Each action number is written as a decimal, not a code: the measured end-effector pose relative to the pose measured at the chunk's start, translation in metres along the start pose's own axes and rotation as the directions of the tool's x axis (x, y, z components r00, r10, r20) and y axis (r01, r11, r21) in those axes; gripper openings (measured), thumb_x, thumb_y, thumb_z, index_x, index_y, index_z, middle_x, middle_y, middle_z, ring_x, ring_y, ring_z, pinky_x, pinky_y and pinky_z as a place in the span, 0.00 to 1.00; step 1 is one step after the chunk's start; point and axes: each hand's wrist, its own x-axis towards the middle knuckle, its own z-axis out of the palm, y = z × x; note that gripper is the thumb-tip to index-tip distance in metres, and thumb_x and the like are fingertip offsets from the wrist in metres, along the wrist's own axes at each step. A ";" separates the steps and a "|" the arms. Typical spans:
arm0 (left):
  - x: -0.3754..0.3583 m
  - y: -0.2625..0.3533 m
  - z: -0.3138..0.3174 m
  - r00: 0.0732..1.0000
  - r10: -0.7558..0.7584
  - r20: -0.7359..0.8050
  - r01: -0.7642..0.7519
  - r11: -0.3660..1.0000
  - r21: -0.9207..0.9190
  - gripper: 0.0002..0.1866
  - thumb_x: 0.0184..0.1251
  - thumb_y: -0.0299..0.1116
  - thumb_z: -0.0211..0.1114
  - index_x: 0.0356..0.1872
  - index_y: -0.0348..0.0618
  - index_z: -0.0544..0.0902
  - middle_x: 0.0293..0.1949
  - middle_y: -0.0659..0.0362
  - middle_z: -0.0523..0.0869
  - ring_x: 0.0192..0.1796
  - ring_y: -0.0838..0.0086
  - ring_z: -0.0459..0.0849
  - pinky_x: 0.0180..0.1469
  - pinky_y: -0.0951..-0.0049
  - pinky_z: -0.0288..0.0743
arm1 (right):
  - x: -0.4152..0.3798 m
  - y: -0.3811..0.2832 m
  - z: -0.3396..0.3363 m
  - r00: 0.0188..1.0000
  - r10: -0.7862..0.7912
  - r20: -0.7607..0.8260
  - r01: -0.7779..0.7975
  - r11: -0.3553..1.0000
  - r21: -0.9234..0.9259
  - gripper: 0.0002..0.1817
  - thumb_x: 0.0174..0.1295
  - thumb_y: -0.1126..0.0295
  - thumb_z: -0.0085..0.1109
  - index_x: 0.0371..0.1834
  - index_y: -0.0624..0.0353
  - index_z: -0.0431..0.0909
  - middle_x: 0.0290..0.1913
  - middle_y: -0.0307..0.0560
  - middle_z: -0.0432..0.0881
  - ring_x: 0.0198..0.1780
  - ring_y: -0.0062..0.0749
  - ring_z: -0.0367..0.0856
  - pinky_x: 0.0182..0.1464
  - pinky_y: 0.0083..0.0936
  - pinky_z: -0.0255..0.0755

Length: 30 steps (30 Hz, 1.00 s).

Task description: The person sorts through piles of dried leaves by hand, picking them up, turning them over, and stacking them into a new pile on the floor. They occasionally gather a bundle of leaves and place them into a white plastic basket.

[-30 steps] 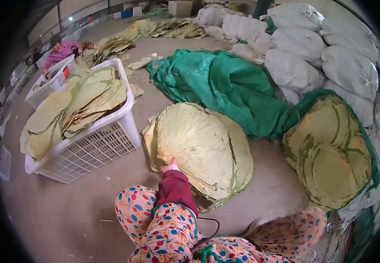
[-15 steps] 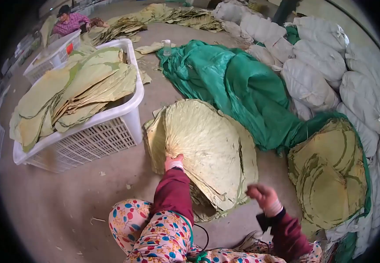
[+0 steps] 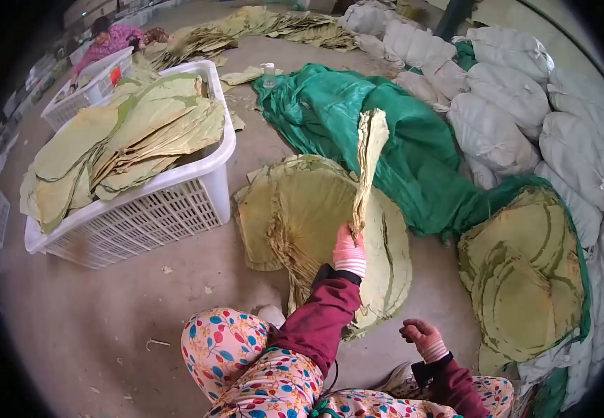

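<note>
Gripping folded dried leaf (image 3: 368, 164) upright, left hand (image 3: 349, 252) raised over leaf pile (image 3: 316, 216) | right hand (image 3: 422, 336) loosely curled, empty, low

Bare concrete floor (image 3: 107, 306); white sacks (image 3: 525, 90) stacked.

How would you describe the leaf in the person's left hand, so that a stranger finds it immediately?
Start at the green tarp in the middle of the floor. In front of it lies a fan-shaped leaf pile. The folded leaf rises above this pile, gripped at its base by the left hand; it alone stands upright while the others lie flat.
</note>
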 end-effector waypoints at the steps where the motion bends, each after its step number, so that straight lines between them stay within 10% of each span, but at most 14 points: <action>1: 0.002 0.002 -0.005 0.988 -0.104 0.115 0.106 0.994 -0.013 0.18 0.55 0.27 0.62 0.49 0.42 0.72 0.52 0.46 0.74 0.51 0.59 0.76 0.49 0.70 0.73 | -0.003 0.005 -0.002 1.000 -0.002 0.006 0.002 1.000 -0.019 0.15 0.63 0.67 0.53 0.48 0.67 0.73 0.38 0.47 0.81 0.39 0.27 0.78 0.42 0.21 0.72; 2: 0.006 -0.011 -0.004 0.967 -0.171 0.190 0.198 0.971 -0.137 0.21 0.55 0.28 0.62 0.51 0.39 0.71 0.57 0.44 0.69 0.55 0.58 0.73 0.55 0.69 0.69 | -0.005 0.007 -0.002 0.999 0.040 -0.021 -0.040 0.999 0.009 0.15 0.63 0.68 0.53 0.48 0.67 0.73 0.38 0.47 0.81 0.39 0.26 0.79 0.42 0.21 0.72; 5: 0.011 -0.038 -0.015 0.982 -0.091 -0.165 0.148 0.915 0.376 0.23 0.56 0.37 0.63 0.54 0.47 0.71 0.58 0.44 0.69 0.54 0.56 0.73 0.56 0.67 0.68 | -0.009 0.011 -0.010 0.997 0.070 -0.044 -0.071 0.997 -0.030 0.15 0.62 0.68 0.53 0.48 0.67 0.73 0.38 0.47 0.81 0.39 0.26 0.79 0.41 0.20 0.72; 7: 0.011 -0.020 -0.042 0.864 -0.455 -0.214 0.493 0.682 0.540 0.31 0.51 0.46 0.66 0.56 0.45 0.70 0.60 0.43 0.66 0.59 0.54 0.68 0.61 0.66 0.61 | -0.008 0.019 -0.014 0.995 0.082 -0.064 -0.085 0.995 -0.051 0.15 0.62 0.68 0.54 0.47 0.67 0.73 0.38 0.46 0.81 0.39 0.26 0.78 0.41 0.20 0.72; 17: 0.003 -0.104 -0.034 0.643 -0.593 -0.485 0.763 0.433 0.481 0.42 0.40 0.56 0.70 0.60 0.55 0.66 0.59 0.49 0.66 0.61 0.55 0.65 0.60 0.55 0.60 | -0.022 0.025 -0.011 0.993 0.027 -0.118 -0.039 0.993 -0.108 0.12 0.59 0.70 0.54 0.43 0.67 0.76 0.32 0.43 0.81 0.33 0.22 0.77 0.35 0.18 0.71; 20: 0.010 -0.079 -0.030 0.711 -0.674 -0.201 0.682 0.592 0.429 0.29 0.54 0.49 0.62 0.53 0.41 0.73 0.55 0.49 0.73 0.54 0.57 0.73 0.58 0.64 0.66 | -0.019 0.029 -0.013 0.991 0.042 -0.124 -0.062 0.985 -0.158 0.13 0.57 0.70 0.55 0.43 0.66 0.76 0.31 0.44 0.82 0.31 0.22 0.77 0.32 0.18 0.71; 22: 0.006 -0.024 -0.023 0.899 -0.419 -0.128 0.431 0.897 0.093 0.19 0.53 0.42 0.64 0.41 0.40 0.77 0.35 0.46 0.83 0.40 0.55 0.81 0.43 0.60 0.73 | -0.023 0.020 -0.017 0.993 0.019 -0.119 -0.039 0.985 -0.169 0.13 0.58 0.70 0.55 0.43 0.66 0.76 0.31 0.44 0.82 0.31 0.22 0.77 0.33 0.18 0.71; 25: 0.020 0.045 0.002 0.993 -0.014 0.118 -0.001 0.992 0.129 0.17 0.55 0.42 0.60 0.44 0.46 0.77 0.35 0.48 0.82 0.39 0.51 0.79 0.41 0.60 0.72 | -0.031 0.014 -0.026 0.992 -0.020 -0.124 0.002 0.989 -0.145 0.12 0.58 0.70 0.55 0.43 0.65 0.76 0.32 0.44 0.82 0.32 0.22 0.77 0.35 0.18 0.71; 28: 0.023 0.127 -0.003 0.841 0.473 0.262 -0.499 0.865 0.041 0.14 0.56 0.34 0.58 0.45 0.49 0.77 0.36 0.52 0.82 0.38 0.51 0.78 0.40 0.62 0.73 | -0.051 -0.008 -0.035 0.984 -0.118 -0.133 0.087 0.972 -0.219 0.12 0.59 0.70 0.56 0.42 0.66 0.76 0.34 0.44 0.82 0.35 0.23 0.78 0.39 0.19 0.72; 30: 0.040 0.136 0.006 0.517 0.835 0.191 -0.834 0.541 -0.108 0.14 0.55 0.31 0.58 0.44 0.46 0.77 0.35 0.52 0.81 0.38 0.55 0.79 0.40 0.64 0.73 | -0.079 -0.052 -0.032 0.965 -0.222 -0.142 0.163 0.928 -0.336 0.11 0.60 0.71 0.55 0.42 0.67 0.76 0.35 0.45 0.82 0.37 0.24 0.78 0.43 0.20 0.72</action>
